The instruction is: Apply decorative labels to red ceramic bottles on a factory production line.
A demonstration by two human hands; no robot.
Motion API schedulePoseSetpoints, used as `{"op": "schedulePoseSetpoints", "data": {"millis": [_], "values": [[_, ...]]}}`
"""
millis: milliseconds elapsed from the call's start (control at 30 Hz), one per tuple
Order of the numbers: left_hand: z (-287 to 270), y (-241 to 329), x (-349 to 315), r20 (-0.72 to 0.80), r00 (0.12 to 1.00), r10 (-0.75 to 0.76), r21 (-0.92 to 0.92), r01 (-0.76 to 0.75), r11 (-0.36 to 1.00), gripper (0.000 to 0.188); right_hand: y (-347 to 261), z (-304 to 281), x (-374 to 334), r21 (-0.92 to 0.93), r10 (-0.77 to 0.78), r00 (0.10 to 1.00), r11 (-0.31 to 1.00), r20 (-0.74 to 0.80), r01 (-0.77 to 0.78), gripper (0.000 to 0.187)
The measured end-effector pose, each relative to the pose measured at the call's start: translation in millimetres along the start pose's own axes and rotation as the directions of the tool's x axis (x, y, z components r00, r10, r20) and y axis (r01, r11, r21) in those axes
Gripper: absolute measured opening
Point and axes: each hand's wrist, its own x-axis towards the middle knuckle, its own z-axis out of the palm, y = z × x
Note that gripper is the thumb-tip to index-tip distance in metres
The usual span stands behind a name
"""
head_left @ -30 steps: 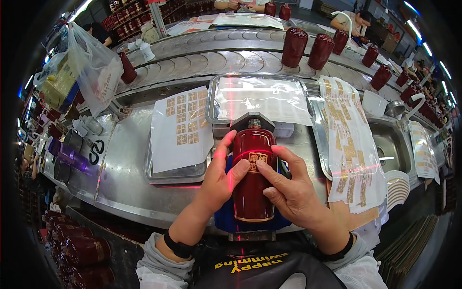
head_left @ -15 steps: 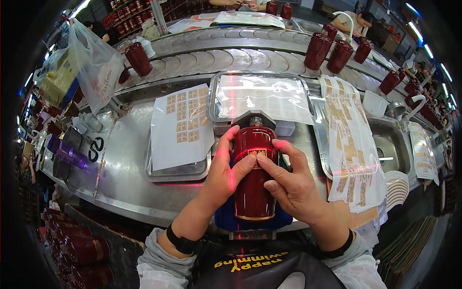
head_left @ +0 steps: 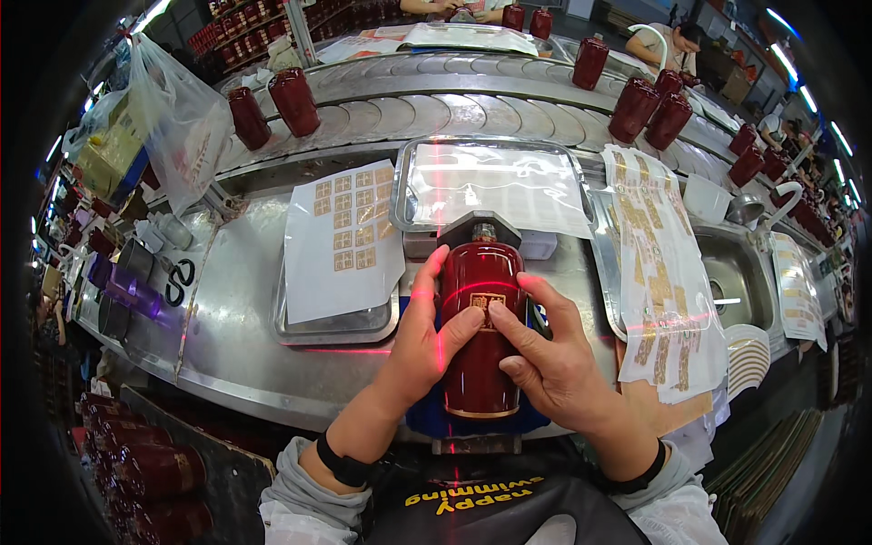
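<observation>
A dark red glossy bottle (head_left: 481, 372) lies on a blue cloth (head_left: 427, 416), its neck in a dark angled bracket (head_left: 459, 227). On its upper body sits a small square gold label (head_left: 488, 299), crossed by red laser lines. My left hand (head_left: 420, 334) curves along the bottle's left side, thumb pressed on the label's lower edge. From the right, my right hand (head_left: 556, 356) holds the bottle, thumb on the label beside the other thumb and index finger against the glass. Both hands are closed on the bottle. Left of it lies a white sheet (head_left: 313, 286) with rows of gold labels.
Behind the bottle stands a metal tray (head_left: 397, 204) with a clear-covered white sheet. Strips of gold decals on paper (head_left: 668, 313) hang at right, near a sink (head_left: 731, 286). Red bottles (head_left: 295, 102) stand on a curved conveyor (head_left: 391, 116). Scissors (head_left: 180, 282) lie left; co-workers sit beyond.
Both thumbs have shifted slightly downward, uncovering more of the gold label. On the conveyor the red bottles have moved along, and a second one now stands at the left.
</observation>
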Motion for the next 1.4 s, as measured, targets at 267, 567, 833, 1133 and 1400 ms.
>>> {"op": "schedulePoseSetpoints", "data": {"millis": [267, 567, 833, 1133, 1400], "values": [[-2, 0, 10, 0.009, 0.997, -0.081, -0.060, 0.082, 0.995, 0.072, 4, 4, 7, 0.014, 0.008, 0.999, 1.000, -0.044, -0.008, 0.050], [-1, 1, 0, -0.036, 0.998, -0.043, -0.015, 0.043, 0.999, 0.070, 4, 1, 0, 0.017, 0.014, 0.999, 1.000, -0.032, -0.014, 0.048], [-1, 4, 6, 0.024, 0.998, -0.063, 0.009, 0.062, 0.998, 0.077, 14, -23, 8, 0.507, 0.477, 0.873, 0.781, -0.108, -0.364, 0.030], [-3, 4, 4, 0.043, 0.995, -0.085, -0.043, 0.087, 0.995, 0.079, 20, -28, 13, 0.565, 0.436, 0.885, 0.693, 0.164, -0.447, 0.020], [-3, 2, 3, 0.039, 0.996, -0.081, -0.040, 0.083, 0.996, 0.080, 19, -32, 18, 0.510, 0.424, 0.886, 0.728, 0.191, -0.458, 0.019]]}}
